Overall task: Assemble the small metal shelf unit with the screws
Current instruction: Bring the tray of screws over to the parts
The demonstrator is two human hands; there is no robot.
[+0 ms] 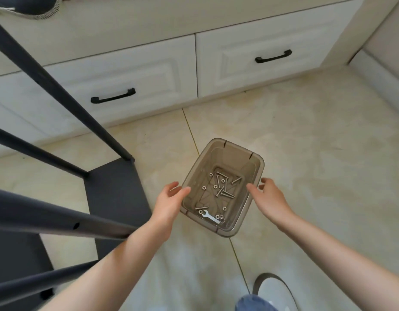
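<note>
Both the left hand (171, 198) and right hand (269, 196) flank the bin (234, 153), fingers relaxed, gripping nothing; a tilted lift could spill the screws (223, 187).

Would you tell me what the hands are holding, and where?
Nothing is gripped: both hands are open beside the bin's side rims.
</note>
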